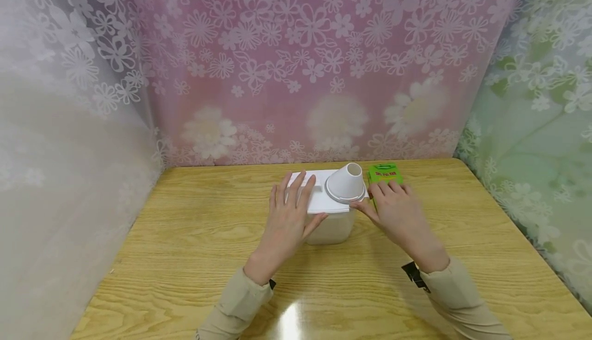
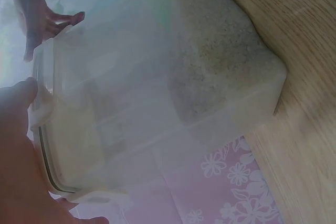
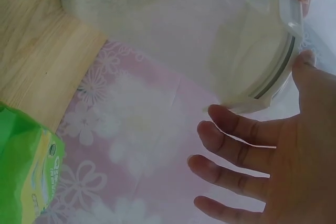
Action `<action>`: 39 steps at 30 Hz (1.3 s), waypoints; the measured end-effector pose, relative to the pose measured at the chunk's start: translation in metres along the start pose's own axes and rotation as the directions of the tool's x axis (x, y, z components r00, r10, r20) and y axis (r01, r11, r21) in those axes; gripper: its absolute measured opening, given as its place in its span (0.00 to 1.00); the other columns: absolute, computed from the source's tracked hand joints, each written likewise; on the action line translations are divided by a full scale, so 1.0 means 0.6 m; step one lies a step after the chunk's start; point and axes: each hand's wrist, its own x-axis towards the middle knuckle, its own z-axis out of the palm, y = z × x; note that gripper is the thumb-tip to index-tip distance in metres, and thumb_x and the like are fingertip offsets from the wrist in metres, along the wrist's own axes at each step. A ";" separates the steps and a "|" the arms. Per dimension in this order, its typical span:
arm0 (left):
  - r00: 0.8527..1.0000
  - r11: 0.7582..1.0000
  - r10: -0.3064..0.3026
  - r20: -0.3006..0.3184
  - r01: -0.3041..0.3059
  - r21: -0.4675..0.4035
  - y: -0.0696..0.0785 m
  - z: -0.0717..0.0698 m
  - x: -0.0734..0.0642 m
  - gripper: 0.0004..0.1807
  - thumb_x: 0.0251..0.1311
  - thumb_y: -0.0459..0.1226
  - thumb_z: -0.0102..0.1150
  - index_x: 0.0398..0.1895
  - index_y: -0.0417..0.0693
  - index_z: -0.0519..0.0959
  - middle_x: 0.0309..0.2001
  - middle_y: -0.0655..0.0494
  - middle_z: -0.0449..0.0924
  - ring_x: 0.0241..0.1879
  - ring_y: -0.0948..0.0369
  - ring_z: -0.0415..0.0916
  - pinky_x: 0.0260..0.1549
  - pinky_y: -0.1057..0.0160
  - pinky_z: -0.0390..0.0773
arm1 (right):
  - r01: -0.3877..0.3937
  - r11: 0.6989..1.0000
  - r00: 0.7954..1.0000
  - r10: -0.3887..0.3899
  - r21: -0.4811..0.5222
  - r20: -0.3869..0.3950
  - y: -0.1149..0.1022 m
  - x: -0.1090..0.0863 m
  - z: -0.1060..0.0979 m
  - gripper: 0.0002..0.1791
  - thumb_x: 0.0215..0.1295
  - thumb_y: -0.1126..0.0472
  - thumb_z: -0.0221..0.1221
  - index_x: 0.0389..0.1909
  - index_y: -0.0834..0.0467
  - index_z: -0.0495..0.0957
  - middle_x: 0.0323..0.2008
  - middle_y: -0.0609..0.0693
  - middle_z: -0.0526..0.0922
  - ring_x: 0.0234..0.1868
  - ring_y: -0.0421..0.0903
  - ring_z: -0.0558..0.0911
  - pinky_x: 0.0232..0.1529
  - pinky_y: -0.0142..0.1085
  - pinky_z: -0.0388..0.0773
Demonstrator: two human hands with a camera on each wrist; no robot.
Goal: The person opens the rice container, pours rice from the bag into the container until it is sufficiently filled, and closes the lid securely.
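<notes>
A translucent storage container stands upright on the table, its lower part filled with pale grains that look like rice. Its white lid is on top, and a white cone-shaped piece sits on the lid's right side. My left hand rests over the left part of the lid, fingers spread, thumb along the front edge. At the right edge of the lid is my right hand; its thumb touches the rim in the right wrist view, while the other fingers extend loosely beside the container.
Behind my right hand, a green packet with red lettering stands on the wooden table, close to the container's right side. A pink floral curtain hangs behind the table, with a pale curtain on the left and a green one on the right.
</notes>
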 end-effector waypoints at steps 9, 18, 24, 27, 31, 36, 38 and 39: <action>1.000 1.000 -0.007 0.013 0.007 -0.018 -0.001 0.003 0.001 0.43 0.68 0.60 0.56 0.79 0.48 0.58 0.76 0.44 0.59 0.77 0.43 0.48 0.68 0.34 0.60 | 0.025 1.000 0.999 -0.025 0.009 -0.033 -0.005 0.004 0.010 0.46 0.72 0.25 0.28 0.28 0.62 0.74 0.26 0.57 0.78 0.35 0.61 0.79 0.36 0.52 0.75; 0.999 1.000 0.009 -0.031 -0.010 -0.018 -0.003 0.009 0.000 0.43 0.66 0.59 0.58 0.78 0.49 0.60 0.74 0.45 0.61 0.76 0.42 0.51 0.66 0.31 0.60 | 0.008 0.996 1.000 -0.006 0.093 -0.027 -0.008 0.006 0.016 0.47 0.73 0.26 0.28 0.30 0.65 0.74 0.31 0.61 0.80 0.37 0.61 0.78 0.39 0.52 0.75; 0.999 1.000 0.012 -0.048 -0.012 -0.008 -0.003 0.012 0.001 0.42 0.68 0.60 0.55 0.77 0.49 0.61 0.73 0.45 0.62 0.75 0.42 0.54 0.65 0.30 0.61 | 0.024 0.996 0.999 -0.020 0.084 -0.049 -0.013 0.006 0.019 0.49 0.76 0.29 0.27 0.33 0.70 0.76 0.31 0.64 0.81 0.37 0.63 0.77 0.39 0.54 0.75; 0.998 1.000 0.011 -0.057 -0.012 -0.007 -0.003 0.012 0.001 0.41 0.69 0.61 0.52 0.77 0.49 0.61 0.73 0.45 0.63 0.74 0.42 0.54 0.65 0.30 0.61 | 0.030 0.997 0.998 -0.026 0.072 -0.064 -0.014 0.006 0.021 0.49 0.76 0.29 0.28 0.32 0.71 0.75 0.29 0.64 0.80 0.35 0.63 0.77 0.38 0.54 0.74; 0.998 1.000 0.014 -0.065 -0.014 -0.001 -0.002 0.014 0.002 0.41 0.70 0.62 0.48 0.77 0.48 0.61 0.72 0.44 0.63 0.74 0.41 0.54 0.65 0.30 0.61 | 0.039 0.997 0.997 -0.035 0.063 -0.074 -0.015 0.006 0.023 0.48 0.77 0.30 0.28 0.31 0.71 0.74 0.28 0.64 0.79 0.34 0.63 0.77 0.38 0.53 0.74; 0.997 1.000 0.021 -0.080 -0.021 0.007 -0.001 0.015 0.002 0.40 0.72 0.63 0.43 0.76 0.47 0.61 0.72 0.43 0.63 0.73 0.40 0.55 0.65 0.30 0.61 | 0.050 0.997 0.995 -0.045 0.055 -0.087 -0.017 0.005 0.024 0.46 0.78 0.31 0.29 0.29 0.70 0.73 0.26 0.63 0.77 0.32 0.62 0.75 0.37 0.52 0.74; 0.996 1.000 0.022 -0.081 -0.022 0.007 -0.001 0.016 0.001 0.40 0.72 0.63 0.43 0.76 0.47 0.61 0.72 0.43 0.63 0.73 0.41 0.55 0.65 0.30 0.61 | 0.046 0.997 0.996 -0.041 0.056 -0.082 -0.018 0.004 0.023 0.46 0.78 0.31 0.29 0.29 0.70 0.73 0.26 0.63 0.77 0.32 0.62 0.75 0.37 0.52 0.73; 0.997 1.000 0.021 -0.080 -0.021 0.004 0.000 0.016 0.001 0.40 0.72 0.63 0.44 0.76 0.46 0.61 0.72 0.43 0.63 0.73 0.40 0.55 0.65 0.30 0.61 | 0.042 0.997 0.996 -0.037 0.058 -0.078 -0.018 0.004 0.023 0.46 0.78 0.31 0.28 0.29 0.69 0.73 0.26 0.62 0.77 0.32 0.62 0.75 0.37 0.52 0.73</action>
